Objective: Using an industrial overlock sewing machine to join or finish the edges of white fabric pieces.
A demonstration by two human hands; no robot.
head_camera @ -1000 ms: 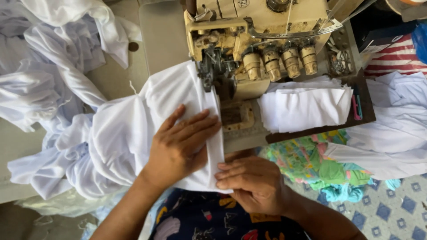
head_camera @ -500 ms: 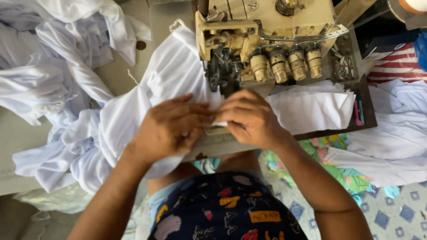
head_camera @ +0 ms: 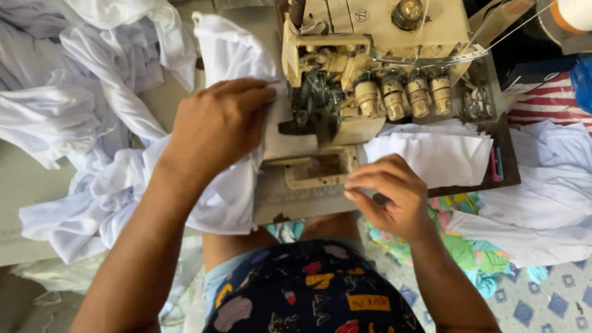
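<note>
Left hand (head_camera: 213, 129) grip flat on one white cotton garment (head_camera: 228, 191); right hand (head_camera: 388, 197) pinches cream overlock sewing machine's (head_camera: 370, 74) plate edge; four thread knobs (head_camera: 404, 95).

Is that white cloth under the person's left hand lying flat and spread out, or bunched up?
Bunched up. The white cloth lies in creased folds under the left hand, which presses it beside the sewing machine.

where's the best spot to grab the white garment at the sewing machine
Probably the folded edge of the white garment beside the machine, coming from the left. The left hand already presses it flat there, near the needle, while the bulk trails loose off the left. The right hand is off the cloth.
</note>
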